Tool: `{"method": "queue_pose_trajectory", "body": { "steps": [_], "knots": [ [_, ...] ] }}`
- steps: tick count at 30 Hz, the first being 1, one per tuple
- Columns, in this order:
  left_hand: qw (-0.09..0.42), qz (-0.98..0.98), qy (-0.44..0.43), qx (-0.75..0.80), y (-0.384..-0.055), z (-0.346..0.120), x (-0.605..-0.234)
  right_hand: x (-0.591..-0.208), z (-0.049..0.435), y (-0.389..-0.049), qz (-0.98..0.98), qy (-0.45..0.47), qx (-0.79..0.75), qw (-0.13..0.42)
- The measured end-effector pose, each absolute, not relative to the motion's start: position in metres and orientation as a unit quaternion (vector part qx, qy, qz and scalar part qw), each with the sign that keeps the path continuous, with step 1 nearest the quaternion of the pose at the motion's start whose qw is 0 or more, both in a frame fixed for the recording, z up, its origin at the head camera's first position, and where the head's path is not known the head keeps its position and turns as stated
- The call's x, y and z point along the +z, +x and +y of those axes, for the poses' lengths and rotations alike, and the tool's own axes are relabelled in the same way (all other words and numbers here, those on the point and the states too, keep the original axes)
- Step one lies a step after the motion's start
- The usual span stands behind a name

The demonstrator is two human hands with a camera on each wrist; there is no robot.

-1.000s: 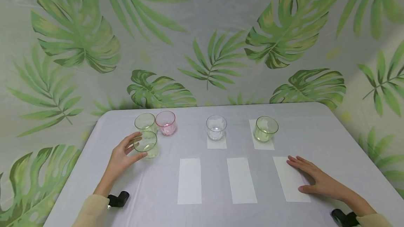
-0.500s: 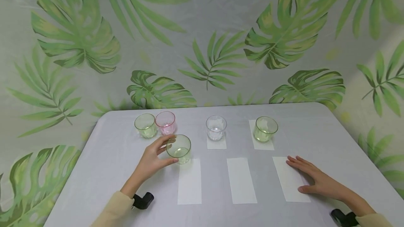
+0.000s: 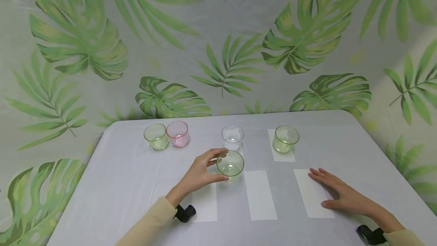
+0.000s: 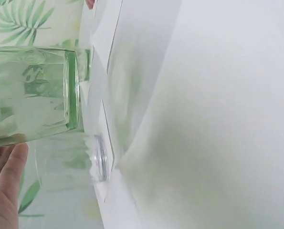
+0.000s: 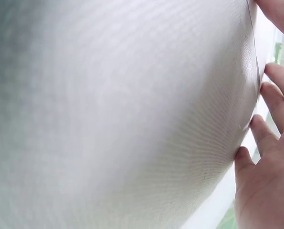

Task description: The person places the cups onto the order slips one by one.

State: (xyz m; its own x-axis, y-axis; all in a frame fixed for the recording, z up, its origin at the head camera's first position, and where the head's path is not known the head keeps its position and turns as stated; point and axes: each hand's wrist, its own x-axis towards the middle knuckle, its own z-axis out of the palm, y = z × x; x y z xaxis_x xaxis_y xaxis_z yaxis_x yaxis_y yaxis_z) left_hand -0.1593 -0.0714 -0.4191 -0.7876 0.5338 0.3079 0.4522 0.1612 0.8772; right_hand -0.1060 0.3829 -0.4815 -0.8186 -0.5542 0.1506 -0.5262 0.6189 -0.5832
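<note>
You are looking at no readable text, label, brand, number or sign: the papers (image 3: 261,196) are showing you plain white, and the green glass (image 4: 41,102) is carrying no lettering you can make out.

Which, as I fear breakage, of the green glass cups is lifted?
The round, translucent green glass cup held in the left hand; the other two stand unheld.

Looks smooth and glossy, like glass, on held green cup (image 3: 231,168) and pink cup (image 3: 178,137); matt, like paper, on white card (image 3: 310,196); faintly sheened on leafy backdrop (image 3: 225,52).
</note>
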Motion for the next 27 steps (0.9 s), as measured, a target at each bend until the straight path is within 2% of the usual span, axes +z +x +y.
{"method": "queue_pose_trajectory", "body": {
  "steps": [7,27],
  "knots": [
    [0.050,0.740,0.378,0.553,-0.170,-0.030,-0.439,-0.481,0.383,-0.107,0.897,-0.302,-0.321,0.019],
    [0.101,0.740,0.443,0.496,-0.166,0.072,-0.439,-0.482,0.382,-0.105,0.904,-0.292,-0.311,0.018]
  ]
}}
